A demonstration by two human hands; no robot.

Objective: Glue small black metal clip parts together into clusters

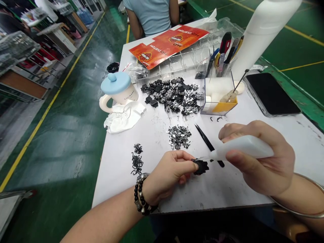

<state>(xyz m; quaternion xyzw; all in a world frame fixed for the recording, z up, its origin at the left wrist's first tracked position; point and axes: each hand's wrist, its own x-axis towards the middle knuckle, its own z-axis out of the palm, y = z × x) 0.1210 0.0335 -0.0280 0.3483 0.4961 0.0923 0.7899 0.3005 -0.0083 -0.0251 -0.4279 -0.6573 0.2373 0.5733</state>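
Note:
Between the thumb and fingers of my left hand (174, 167) is a small flat black part (201, 166) with a notched edge. My right hand (260, 158) is wrapped round a white squeeze bottle (246, 147), tilted so its thin nozzle points left at the black part. The nozzle tip is at the part's upper edge; I cannot tell whether it touches. Black tweezers (206, 140) lie behind, partly under the bottle's nozzle. A pile of small silvery metal pieces (179, 137) lies beyond my left hand, and thin black curved pieces (137, 160) lie to its left.
A larger heap of black and silver parts (174, 94) lies farther back. Around it stand a lidded mug (121, 89) with crumpled tissue (125, 116), a clear tool holder (219, 96), a tall white bottle (263, 33) and a phone (272, 92). Orange printed sheets (168, 45) rest on clear trays.

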